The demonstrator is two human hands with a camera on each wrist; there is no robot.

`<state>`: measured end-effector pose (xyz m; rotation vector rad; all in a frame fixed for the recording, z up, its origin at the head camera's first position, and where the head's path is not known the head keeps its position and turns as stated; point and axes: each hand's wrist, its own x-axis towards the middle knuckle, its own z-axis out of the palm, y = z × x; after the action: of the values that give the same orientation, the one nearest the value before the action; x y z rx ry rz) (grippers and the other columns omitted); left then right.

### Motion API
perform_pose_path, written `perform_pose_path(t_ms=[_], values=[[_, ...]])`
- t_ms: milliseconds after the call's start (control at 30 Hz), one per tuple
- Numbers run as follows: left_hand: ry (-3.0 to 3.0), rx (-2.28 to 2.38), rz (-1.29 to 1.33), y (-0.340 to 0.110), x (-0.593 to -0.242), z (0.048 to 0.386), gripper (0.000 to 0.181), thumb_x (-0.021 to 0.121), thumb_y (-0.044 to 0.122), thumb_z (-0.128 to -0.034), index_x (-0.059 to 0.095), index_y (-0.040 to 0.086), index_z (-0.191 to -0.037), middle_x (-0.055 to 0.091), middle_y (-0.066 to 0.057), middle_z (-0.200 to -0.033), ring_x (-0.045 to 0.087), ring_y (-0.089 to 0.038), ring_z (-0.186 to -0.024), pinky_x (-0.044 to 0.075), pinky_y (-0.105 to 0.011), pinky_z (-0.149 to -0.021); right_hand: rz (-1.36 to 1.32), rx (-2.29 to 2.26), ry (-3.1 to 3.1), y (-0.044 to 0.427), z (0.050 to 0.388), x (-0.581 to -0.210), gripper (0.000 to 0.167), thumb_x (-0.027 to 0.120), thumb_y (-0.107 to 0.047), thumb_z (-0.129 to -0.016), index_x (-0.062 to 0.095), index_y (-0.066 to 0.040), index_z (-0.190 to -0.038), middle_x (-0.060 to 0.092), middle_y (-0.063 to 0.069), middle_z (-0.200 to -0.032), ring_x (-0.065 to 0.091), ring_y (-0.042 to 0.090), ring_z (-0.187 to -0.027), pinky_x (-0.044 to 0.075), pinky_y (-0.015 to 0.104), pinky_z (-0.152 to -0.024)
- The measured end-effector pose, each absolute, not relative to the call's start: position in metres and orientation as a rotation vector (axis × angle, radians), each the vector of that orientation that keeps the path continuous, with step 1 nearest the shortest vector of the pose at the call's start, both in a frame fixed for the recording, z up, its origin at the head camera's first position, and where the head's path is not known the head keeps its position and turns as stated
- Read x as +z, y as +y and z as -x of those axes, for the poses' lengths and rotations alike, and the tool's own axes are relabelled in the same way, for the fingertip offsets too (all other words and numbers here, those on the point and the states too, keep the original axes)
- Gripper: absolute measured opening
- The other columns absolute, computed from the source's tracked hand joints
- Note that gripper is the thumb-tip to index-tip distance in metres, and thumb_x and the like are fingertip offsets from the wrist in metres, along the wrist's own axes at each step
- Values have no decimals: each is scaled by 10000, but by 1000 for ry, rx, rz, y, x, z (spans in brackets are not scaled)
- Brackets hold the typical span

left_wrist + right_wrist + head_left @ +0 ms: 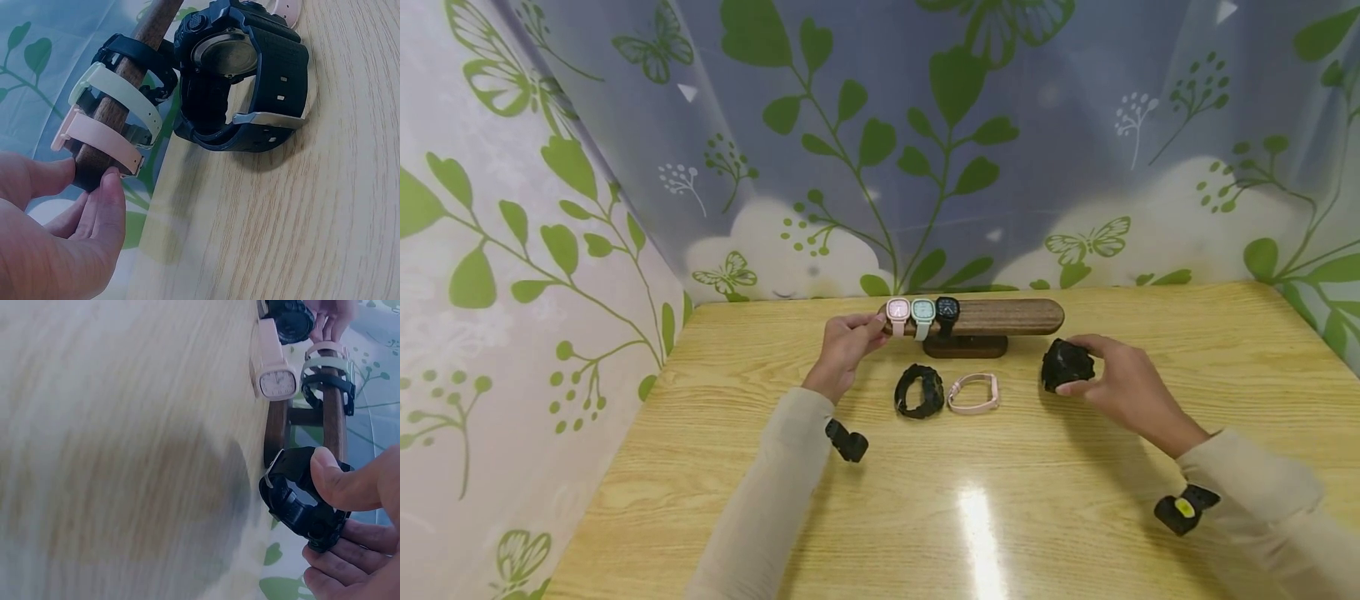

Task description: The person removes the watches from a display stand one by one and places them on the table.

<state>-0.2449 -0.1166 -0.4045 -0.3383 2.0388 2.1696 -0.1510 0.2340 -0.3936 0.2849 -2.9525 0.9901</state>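
My left hand (842, 354) pinches the left end of a wooden watch stand (1011, 315), thumb on one side and fingers on the other, as the left wrist view shows. Around the bar near that hand sit a pink watch (898, 311), a mint green watch (923, 312) and a black watch (948, 309), side by side. In my right hand (1122, 379) a chunky black wristwatch (297, 500) is held between thumb and fingers, its strap closed in a loop. It hangs just off the stand's right end, apart from the bar.
On the table in front of the stand, a black sports watch (933, 392) and a pink watch (277, 384) stand on their sides with straps buckled. The wood-grain table (880, 517) meets a leaf-patterned curtain (880, 142) behind the stand.
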Motion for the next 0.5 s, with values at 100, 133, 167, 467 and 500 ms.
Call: perform_pose_path(t_ms=[100, 133, 167, 467, 500], values=[[2038, 2167, 341, -116, -404, 245, 281, 645, 88, -1008, 656, -106, -1212, 652, -143, -1027, 667, -129, -813, 562, -366, -967, -304, 1042, -2942, 232, 150, -397, 683, 831, -133, -846, 514, 68, -1417, 674, 322, -945, 178, 92, -465, 346, 301, -522], [2037, 2165, 343, -116, -404, 245, 282, 644, 88, -1008, 656, -105, -1213, 649, -141, -1029, 666, -129, -814, 561, -364, -969, -312, 1055, -2934, 231, 149, -399, 675, 830, -126, -844, 521, 67, -1411, 660, 359, -1072, 177, 88, -464, 343, 294, -516], [2035, 2166, 345, -116, -403, 245, 282, 643, 87, -1009, 655, -104, -1216, 647, -140, -1031, 665, -130, -816, 559, -367, -973, -320, 1072, -2928, 231, 149, -400, 669, 829, -124, -845, 524, 66, -1410, 620, 376, -1198, 186, 90, -458, 337, 286, -499], [2029, 2162, 343, -117, -403, 244, 278, 638, 87, -1012, 652, -96, -1221, 656, -157, -1062, 676, -134, -837, 581, -309, -916, -361, 1111, -2880, 225, 145, -412, 656, 847, -143, -841, 550, 79, -1382, 557, 335, -1356, 644, 487, -1028, 558, 518, -800], [2030, 2161, 342, -117, -403, 244, 278, 637, 87, -1012, 653, -96, -1220, 659, -159, -1063, 678, -133, -839, 585, -297, -900, -360, 1127, -2876, 224, 145, -413, 657, 845, -144, -844, 547, 82, -1384, 552, 332, -1365, 628, 502, -1072, 547, 576, -864]])
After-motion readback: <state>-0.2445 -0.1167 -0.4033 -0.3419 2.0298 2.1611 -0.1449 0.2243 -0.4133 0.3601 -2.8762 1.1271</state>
